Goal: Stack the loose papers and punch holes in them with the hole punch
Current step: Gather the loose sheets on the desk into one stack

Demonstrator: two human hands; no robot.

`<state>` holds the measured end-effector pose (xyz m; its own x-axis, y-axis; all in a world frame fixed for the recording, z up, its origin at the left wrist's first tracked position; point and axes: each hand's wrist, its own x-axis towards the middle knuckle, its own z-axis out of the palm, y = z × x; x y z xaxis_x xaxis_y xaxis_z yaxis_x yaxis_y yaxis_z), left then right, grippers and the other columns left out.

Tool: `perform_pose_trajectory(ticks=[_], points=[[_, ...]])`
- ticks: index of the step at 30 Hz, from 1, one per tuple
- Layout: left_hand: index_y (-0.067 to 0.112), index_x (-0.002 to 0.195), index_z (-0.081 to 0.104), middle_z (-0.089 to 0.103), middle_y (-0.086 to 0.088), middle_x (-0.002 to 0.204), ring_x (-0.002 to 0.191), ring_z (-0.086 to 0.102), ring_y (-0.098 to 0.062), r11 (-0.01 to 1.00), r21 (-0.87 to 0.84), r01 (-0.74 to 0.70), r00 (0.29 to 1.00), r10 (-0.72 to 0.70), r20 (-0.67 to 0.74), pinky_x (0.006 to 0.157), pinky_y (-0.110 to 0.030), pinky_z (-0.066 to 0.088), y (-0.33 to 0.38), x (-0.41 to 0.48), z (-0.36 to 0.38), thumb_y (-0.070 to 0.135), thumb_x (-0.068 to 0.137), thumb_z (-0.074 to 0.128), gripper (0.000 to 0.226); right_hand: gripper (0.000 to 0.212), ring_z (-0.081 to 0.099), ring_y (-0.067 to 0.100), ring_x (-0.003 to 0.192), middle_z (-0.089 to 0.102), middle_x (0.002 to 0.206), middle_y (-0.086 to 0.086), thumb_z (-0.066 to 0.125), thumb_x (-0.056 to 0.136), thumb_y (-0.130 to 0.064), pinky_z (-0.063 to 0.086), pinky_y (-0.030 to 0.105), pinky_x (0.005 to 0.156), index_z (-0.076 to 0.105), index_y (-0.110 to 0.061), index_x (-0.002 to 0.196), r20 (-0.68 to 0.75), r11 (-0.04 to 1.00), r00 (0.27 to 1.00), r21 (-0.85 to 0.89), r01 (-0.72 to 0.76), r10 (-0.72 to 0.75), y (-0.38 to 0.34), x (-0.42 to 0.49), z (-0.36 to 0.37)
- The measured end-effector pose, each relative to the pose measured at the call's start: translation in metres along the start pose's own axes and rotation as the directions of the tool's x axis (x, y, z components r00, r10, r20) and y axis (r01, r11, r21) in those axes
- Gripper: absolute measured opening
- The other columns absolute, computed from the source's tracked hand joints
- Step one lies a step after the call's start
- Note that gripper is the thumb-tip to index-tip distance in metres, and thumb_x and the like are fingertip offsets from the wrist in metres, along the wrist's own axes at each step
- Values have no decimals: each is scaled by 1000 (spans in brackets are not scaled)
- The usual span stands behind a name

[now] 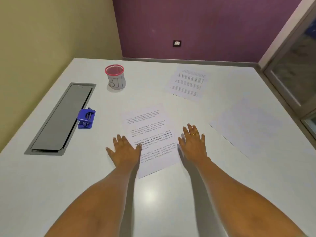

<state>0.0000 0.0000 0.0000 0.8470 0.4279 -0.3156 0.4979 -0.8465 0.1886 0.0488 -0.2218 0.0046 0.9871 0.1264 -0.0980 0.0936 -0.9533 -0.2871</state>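
Observation:
Three loose sheets lie apart on the white table (153,199). A printed sheet (150,127) lies in front of me, a second printed sheet (188,82) sits farther back on the right, and a blank sheet (259,127) rests at the right. The blue hole punch (86,118) stands at the left, beside a grey hatch. My left hand (125,149) lies flat with fingers spread on the near sheet's left edge. My right hand (193,142), wearing a ring, lies flat just off that sheet's right edge. Neither hand holds anything.
A red-rimmed mesh cup (115,77) labelled BIN stands at the back left. The grey cable hatch (63,117) is set into the table on the left. A glass-fronted cabinet (294,69) borders the right side. Walls close off the back and left.

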Motion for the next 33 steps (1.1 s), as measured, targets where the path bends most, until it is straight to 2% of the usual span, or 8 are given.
perform_pose_trajectory(ticks=[8,11,13,20,23,27,30,33], points=[[2,144,14,12,-12,155,143,10,-30,959,-152,239,971,-230,69,108,-53,24,23,22,5,72,75,46,104,55,5,20,146,14,157,6,39,96,-34,12,50,115,25,-12,144,56,987,986,-48,-152,155,42,17,2],[0,129,36,39,-13,132,124,36,-29,966,-96,240,969,-244,-40,94,-45,38,31,31,4,72,68,56,97,58,3,23,146,8,158,9,44,94,-27,12,49,115,23,-11,145,58,971,970,-58,-233,236,59,29,-2],[-2,121,41,44,-13,120,114,43,-29,972,-82,221,969,-228,-92,88,-41,42,36,35,2,70,65,61,93,59,2,26,146,7,157,12,46,93,-25,13,49,116,22,-10,145,48,958,956,-27,-287,288,68,37,-7],[-6,116,43,46,-20,116,112,44,-34,959,-191,209,969,-229,-91,85,-43,45,43,48,-7,55,58,77,90,61,10,34,144,13,154,23,42,95,-28,14,46,116,18,-2,144,48,920,919,12,-392,391,97,60,-17],[-5,113,46,49,-20,113,110,46,-35,952,-221,212,969,-234,-82,83,-46,45,45,51,-8,51,57,79,86,51,31,33,135,35,145,22,39,96,-23,25,43,112,27,2,139,17,916,916,-24,-400,401,106,64,-14],[-3,111,48,52,-19,112,111,47,-37,923,-316,221,969,-246,-40,81,-50,46,45,52,-5,46,61,80,77,33,55,32,107,58,116,20,40,92,-3,41,37,95,43,4,124,-86,924,927,-88,-371,364,108,63,-14],[0,107,49,56,-17,108,107,49,-37,913,-353,206,969,-240,-56,74,-45,45,44,49,0,44,63,79,70,31,58,32,99,61,109,17,36,91,3,45,35,87,45,3,120,-107,940,941,-77,-331,322,109,61,-14],[1,103,47,59,-16,103,101,53,-37,899,-394,193,969,-237,-65,67,-41,41,44,47,3,40,65,80,63,35,57,28,103,58,114,15,32,94,1,47,34,87,37,1,128,-93,956,958,-90,-278,270,107,57,-13]])
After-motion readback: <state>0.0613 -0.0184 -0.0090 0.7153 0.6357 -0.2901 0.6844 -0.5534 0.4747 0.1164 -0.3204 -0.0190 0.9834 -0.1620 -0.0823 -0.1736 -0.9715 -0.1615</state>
